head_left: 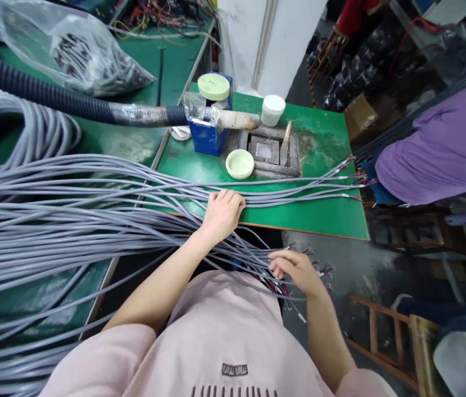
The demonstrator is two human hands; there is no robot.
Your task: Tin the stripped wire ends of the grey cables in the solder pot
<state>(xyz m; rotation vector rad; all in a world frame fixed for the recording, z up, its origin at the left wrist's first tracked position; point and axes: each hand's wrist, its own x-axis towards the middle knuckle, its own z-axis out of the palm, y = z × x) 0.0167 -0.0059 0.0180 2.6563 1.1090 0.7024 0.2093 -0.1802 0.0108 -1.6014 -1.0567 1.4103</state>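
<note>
Long grey cables [167,176] run from the left across the green bench, their stripped ends [346,177] with thin coloured wires lying toward the right edge. My left hand [223,212] is closed over several of these cables at the bench's front edge. A second bundle of grey cables [154,234] passes under my left forearm and ends over my lap in loose coloured wire ends [276,284]. Just above those ends is my right hand [294,269], fingers loosely bent and a little apart, with nothing visible between them.
On the bench [324,215] stand a solder pot [264,150], a pale green dish [240,164], a white jar [273,110] and a blue box [207,135] under a black hose [71,105]. A person in a purple top [443,143] is at the right, near a wooden stool [385,331].
</note>
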